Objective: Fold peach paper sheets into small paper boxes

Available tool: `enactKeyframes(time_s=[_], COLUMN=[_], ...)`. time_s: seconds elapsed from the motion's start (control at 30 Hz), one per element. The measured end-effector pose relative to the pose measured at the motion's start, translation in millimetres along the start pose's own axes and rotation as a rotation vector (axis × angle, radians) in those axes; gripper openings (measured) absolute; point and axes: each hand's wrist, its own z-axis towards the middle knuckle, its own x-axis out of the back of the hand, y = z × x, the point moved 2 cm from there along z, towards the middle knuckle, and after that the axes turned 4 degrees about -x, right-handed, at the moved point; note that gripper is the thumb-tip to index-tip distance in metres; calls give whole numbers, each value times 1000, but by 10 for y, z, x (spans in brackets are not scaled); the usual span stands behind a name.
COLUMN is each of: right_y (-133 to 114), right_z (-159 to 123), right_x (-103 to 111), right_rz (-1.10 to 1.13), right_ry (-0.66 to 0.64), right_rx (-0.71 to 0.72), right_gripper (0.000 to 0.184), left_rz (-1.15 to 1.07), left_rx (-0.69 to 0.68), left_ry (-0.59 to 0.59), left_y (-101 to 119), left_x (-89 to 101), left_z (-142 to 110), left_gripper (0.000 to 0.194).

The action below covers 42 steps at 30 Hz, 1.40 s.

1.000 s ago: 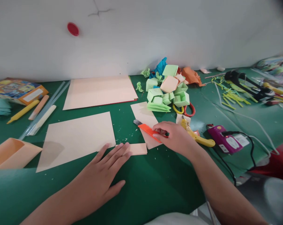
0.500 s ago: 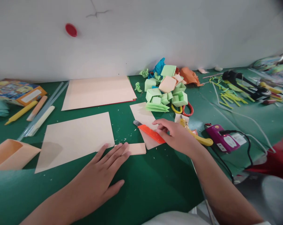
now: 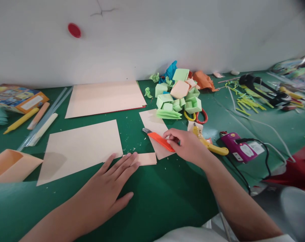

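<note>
My left hand (image 3: 109,181) lies flat with its fingers spread. Its fingertips press on a narrow folded peach paper strip (image 3: 147,159) and the near edge of a larger peach sheet (image 3: 79,148). An orange utility knife (image 3: 159,139), its metal blade pointing to the far left, rests across another peach paper piece (image 3: 151,119). Curled around the rear part of the knife's handle are the fingers of my right hand (image 3: 186,144), with thumb and forefinger at its sides. The hand hides part of the handle and paper.
Folded green and peach paper boxes (image 3: 177,97) are heaped at the back, beside red-handled scissors (image 3: 201,116). A yellow-handled tool (image 3: 213,146) and a purple power adapter (image 3: 239,148) with cables lie right. Stacked sheets (image 3: 104,97) and a folded peach paper form (image 3: 13,164) are left.
My right hand has shifted slightly along the knife's handle, and its fingers have closed in on it. My left hand and the papers stay in place; the view moves a little.
</note>
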Motion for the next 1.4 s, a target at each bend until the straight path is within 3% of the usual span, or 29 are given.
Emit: enactKeyframes(time_s=[0.43,0.6,0.73,1.1,1.4], right_y=[-66,-104,-116,-13,-54], right_z=[-5,16,44,85,28], right_x=[-112,-174,-203,-68,-57], right_rz=[-200,-302,-283,-53,-108], right_ry=[84,173,208,233,191], right_rx=[51,139,171,-26,29], right_gripper=[22,23,25,29,10], left_rz=[1,-17,-41,-32,-11], left_rx=[4,11,6,3,5], left_ry=[-24,0,6,9,-20], left_y=[12,9,8,-1,7], left_x=[17,12,15,19,17], left_z=[9,19,20,9,2], left_gripper=[74,74,74,72,73])
